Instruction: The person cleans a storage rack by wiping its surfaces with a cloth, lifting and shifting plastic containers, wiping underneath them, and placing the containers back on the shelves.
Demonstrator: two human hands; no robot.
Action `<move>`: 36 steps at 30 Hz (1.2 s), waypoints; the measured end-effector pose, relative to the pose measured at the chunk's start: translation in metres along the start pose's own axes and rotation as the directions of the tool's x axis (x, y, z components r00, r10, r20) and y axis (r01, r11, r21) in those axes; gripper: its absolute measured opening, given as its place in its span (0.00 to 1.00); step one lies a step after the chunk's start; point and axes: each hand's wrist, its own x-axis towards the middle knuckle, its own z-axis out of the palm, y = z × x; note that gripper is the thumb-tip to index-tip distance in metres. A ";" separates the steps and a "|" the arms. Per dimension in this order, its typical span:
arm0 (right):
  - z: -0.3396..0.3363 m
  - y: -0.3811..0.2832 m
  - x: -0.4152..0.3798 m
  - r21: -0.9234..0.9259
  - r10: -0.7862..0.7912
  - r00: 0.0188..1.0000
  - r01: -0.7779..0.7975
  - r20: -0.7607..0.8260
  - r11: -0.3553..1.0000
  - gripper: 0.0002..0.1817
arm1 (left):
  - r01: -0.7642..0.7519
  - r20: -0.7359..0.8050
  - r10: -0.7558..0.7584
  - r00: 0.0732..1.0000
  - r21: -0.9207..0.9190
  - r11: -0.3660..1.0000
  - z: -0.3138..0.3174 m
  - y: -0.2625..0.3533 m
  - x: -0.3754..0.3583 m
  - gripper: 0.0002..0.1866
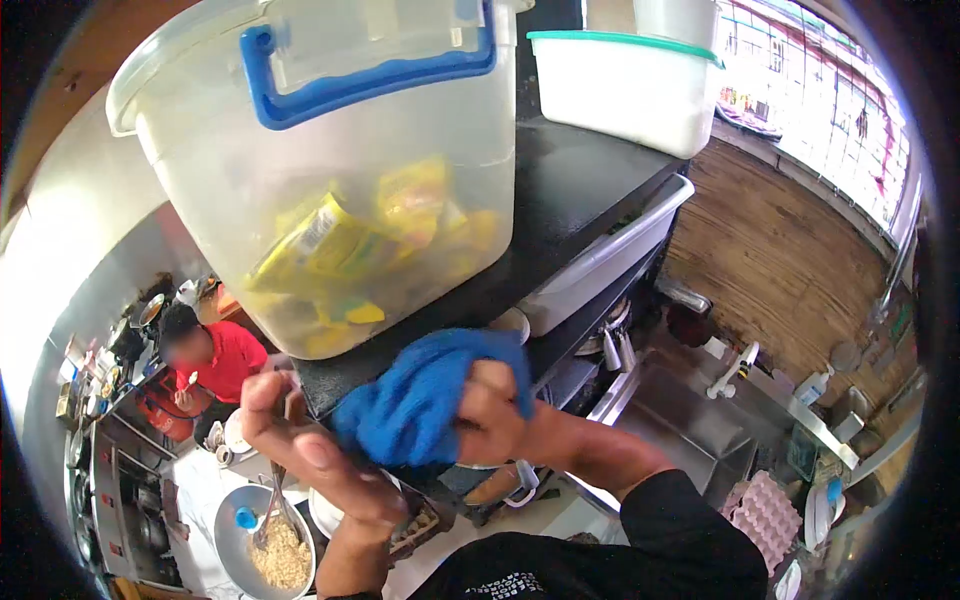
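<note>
My right hand (pixel 492 412) is closed round a bunched blue cloth (pixel 425 390), which lies against the front corner of a black shelf (pixel 575 185). To its left, my left hand (pixel 325 450) is raised with its fingers apart and slightly curled, holding nothing. It is just under a large clear plastic bin (pixel 200 200) with a blue handle (pixel 370 85). Yellow packets (pixel 340 240) show through the bin's wall. The bin stands on the shelf's top, right above the cloth.
A white tub with a green rim (pixel 625 90) shares the shelf top. Below left, a person in a red shirt (pixel 235 360) sits near a bowl of pale food (pixel 280 555). At right are a steel sink (pixel 680 420) and pink egg trays (pixel 765 515).
</note>
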 end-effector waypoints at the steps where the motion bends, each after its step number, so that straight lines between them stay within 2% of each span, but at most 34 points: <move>1: -0.013 0.010 -0.002 -0.021 0.062 0.998 -0.062 -0.007 0.998 0.19 | -0.030 0.036 0.029 0.999 0.039 0.999 -0.003 -0.003 -0.007 0.37; 2: -0.020 0.026 -0.029 0.117 0.268 0.958 -0.256 -0.103 0.959 0.21 | -0.060 0.073 0.055 0.996 0.076 0.995 -0.007 -0.007 -0.014 0.36; 3: -0.026 0.042 -0.055 0.291 0.460 0.866 -0.397 -0.193 0.870 0.23 | -0.092 0.136 0.067 0.988 0.181 0.979 -0.015 -0.012 -0.019 0.41; 4: -0.048 0.058 -0.062 0.010 0.392 0.879 -0.405 -0.272 0.914 0.25 | -0.126 0.188 0.102 0.977 0.121 0.985 -0.017 -0.016 -0.024 0.44; 5: -0.069 0.073 -0.068 -0.298 0.319 0.881 -0.427 -0.349 0.854 0.26 | -0.161 0.229 0.119 0.966 0.175 0.971 -0.021 -0.017 -0.031 0.46; 6: -0.090 0.088 -0.075 -0.540 0.243 0.874 -0.457 -0.421 0.707 0.28 | -0.195 0.263 0.132 0.956 0.228 0.954 -0.022 -0.018 -0.035 0.49; 7: -0.118 0.109 -0.075 -0.597 0.236 0.864 -0.483 -0.446 0.641 0.26 | -0.226 0.283 0.127 0.951 0.349 0.910 -0.021 -0.009 -0.034 0.50; 8: -0.143 0.125 -0.078 -0.646 0.236 0.849 -0.516 -0.472 0.563 0.24 | -0.143 0.253 0.057 0.966 0.339 0.930 -0.021 -0.010 -0.039 0.50; 9: -0.166 0.131 -0.069 -0.621 0.306 0.833 -0.549 -0.461 0.559 0.20 | -0.063 0.220 -0.011 0.975 0.325 0.944 -0.020 -0.016 -0.045 0.49; 10: -0.181 0.130 -0.054 -0.597 0.369 0.814 -0.580 -0.449 0.554 0.16 | -0.065 0.198 0.003 0.980 0.308 0.949 -0.017 -0.022 -0.046 0.48; 13: -0.190 0.117 -0.018 -0.088 0.481 0.606 -0.674 -0.634 0.733 0.14 | -0.078 0.151 0.037 0.988 0.277 0.958 -0.010 -0.031 -0.047 0.47; 14: -0.191 0.107 -0.004 -0.075 0.509 0.652 -0.653 -0.563 0.754 0.15 | -0.079 0.149 0.038 0.988 0.283 0.956 -0.009 -0.029 -0.048 0.47; 15: -0.187 0.096 0.012 -0.057 0.531 0.693 -0.632 -0.488 0.773 0.16 | -0.007 0.150 -0.032 0.988 0.251 0.968 -0.011 -0.029 -0.052 0.46; 16: -0.179 0.089 0.019 -0.033 0.551 0.727 -0.616 -0.411 0.787 0.17 | -0.045 0.163 -0.001 0.987 0.278 0.960 -0.011 -0.027 -0.050 0.46; 17: -0.167 0.087 0.018 -0.368 0.505 0.801 -0.596 -0.321 0.713 0.18 | -0.084 0.178 0.030 0.984 0.304 0.949 -0.011 -0.024 -0.046 0.45; 18: -0.154 0.083 0.020 -0.475 0.536 0.828 -0.543 -0.164 0.693 0.17 | -0.125 0.190 0.064 0.980 0.326 0.937 -0.009 -0.023 -0.044 0.45; 19: -0.141 0.080 0.022 -0.563 0.554 0.833 -0.459 -0.004 0.687 0.16 | -0.074 0.192 0.016 0.981 0.297 0.952 -0.010 -0.024 -0.046 0.45; 20: -0.128 0.082 0.024 -0.520 0.433 0.900 -0.343 0.058 0.782 0.16 | -0.028 0.202 -0.028 0.979 0.266 0.963 -0.014 -0.025 -0.048 0.45; 22: -0.175 0.109 0.016 -0.717 0.478 0.803 -0.093 0.356 0.691 0.18 | 0.071 0.210 -0.113 0.971 0.200 0.977 -0.018 -0.030 -0.054 0.46; 23: -0.184 0.120 0.028 -0.716 0.644 0.701 -0.276 0.306 0.641 0.19 | 0.057 0.195 -0.103 0.975 0.228 0.972 -0.020 -0.036 -0.058 0.47; 25: -0.202 0.142 0.054 -0.717 0.896 0.411 -0.574 0.167 0.396 0.31 | -0.073 0.297 -0.018 0.955 0.292 0.954 -0.022 -0.025 -0.046 0.48; 26: -0.228 0.181 0.040 -0.665 0.850 0.448 -0.548 0.277 0.507 0.31 | -0.113 0.302 0.016 0.953 0.306 0.945 -0.023 -0.022 -0.043 0.47; 27: -0.244 0.206 0.051 -0.731 0.902 0.244 -0.529 0.357 0.432 0.32 | -0.147 0.310 0.046 0.950 0.310 0.939 -0.021 -0.023 -0.043 0.47; 28: -0.239 0.211 0.058 -0.768 0.910 0.244 -0.490 0.335 0.414 0.30 | -0.179 0.310 0.078 0.948 0.311 0.933 -0.020 -0.024 -0.041 0.47; 30: -0.214 0.212 0.082 -0.785 0.890 0.036 -0.456 0.455 0.420 0.28 | -0.234 0.255 0.152 0.955 0.334 0.913 -0.019 -0.037 -0.046 0.45; 31: -0.220 0.234 0.068 -0.723 0.816 0.127 -0.400 0.564 0.563 0.27 | -0.242 0.227 0.182 0.957 0.271 0.932 -0.018 -0.035 -0.043 0.44; 32: -0.219 0.232 0.064 -0.702 0.793 0.137 -0.392 0.594 0.594 0.26 | -0.250 0.198 0.209 0.958 0.215 0.944 -0.016 -0.033 -0.041 0.42; 34: -0.212 0.207 0.068 -0.716 0.803 0.108 -0.395 0.586 0.576 0.26 | -0.243 0.188 0.205 0.961 0.205 0.948 -0.018 -0.037 -0.048 0.41; 36: -0.215 0.184 0.070 -0.752 0.831 0.075 -0.387 0.552 0.534 0.26 | -0.152 0.275 0.106 0.956 0.154 0.976 -0.022 -0.035 -0.047 0.42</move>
